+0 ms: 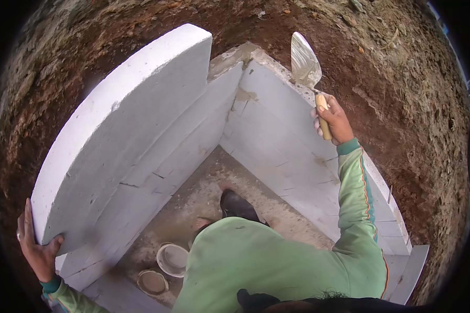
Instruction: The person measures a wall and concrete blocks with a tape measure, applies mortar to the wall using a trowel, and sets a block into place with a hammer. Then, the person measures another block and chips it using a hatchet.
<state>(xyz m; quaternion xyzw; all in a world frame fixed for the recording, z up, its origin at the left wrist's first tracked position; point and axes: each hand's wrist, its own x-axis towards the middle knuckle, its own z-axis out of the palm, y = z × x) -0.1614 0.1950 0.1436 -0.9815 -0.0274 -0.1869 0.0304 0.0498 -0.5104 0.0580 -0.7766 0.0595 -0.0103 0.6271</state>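
Observation:
A long white block (125, 99) stands on top of the left block wall. My left hand (38, 242) grips its near end, thumb on the inner face and fingers on the outer side. In my right hand (333, 119) is the wooden handle of a trowel (305, 61), fingers wrapped round it. The trowel's metal blade points away from me, over the top edge of the right wall (282, 117), with grey smears on it. Grey mortar (244, 52) lies on the wall tops at the far corner.
Two round buckets, one larger (173, 259) and one smaller (152, 282), stand on the dusty floor (209, 177) between the walls, near my feet. A brown earth bank (402, 104) rises close behind both walls.

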